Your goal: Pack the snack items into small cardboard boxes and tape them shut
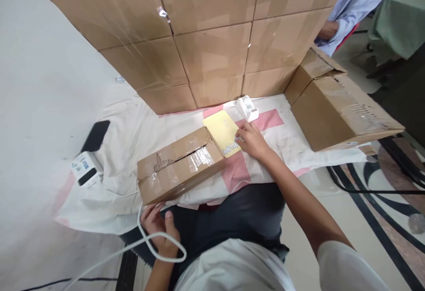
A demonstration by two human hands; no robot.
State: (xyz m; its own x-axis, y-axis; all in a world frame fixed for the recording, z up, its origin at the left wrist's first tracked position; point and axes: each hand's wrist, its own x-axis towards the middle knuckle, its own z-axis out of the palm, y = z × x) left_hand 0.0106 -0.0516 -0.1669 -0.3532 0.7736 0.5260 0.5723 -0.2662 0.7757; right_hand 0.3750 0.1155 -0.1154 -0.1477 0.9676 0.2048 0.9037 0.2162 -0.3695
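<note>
A yellow sheet [219, 127] lies on the cloth-covered table [119, 136], with several small grey-edged pieces along its near edge. My right hand [251, 140] is at the sheet's right edge, fingers bent together over the end of that row; what they hold, if anything, is too small to make out. Just beyond it stands a white tape dispenser [247, 108]. My left hand [161, 229] rests palm up, thumb and fingers apart, below the near left corner of a taped cardboard box [181, 164]. A white cable [159, 238] loops across that hand.
Stacked cardboard boxes [212, 47] form a wall at the back. Another cardboard box [341, 105] stands at the right. A black phone [96, 136] and a small white box [85, 168] lie at the left. A person's sleeve [355, 7] shows at the upper right.
</note>
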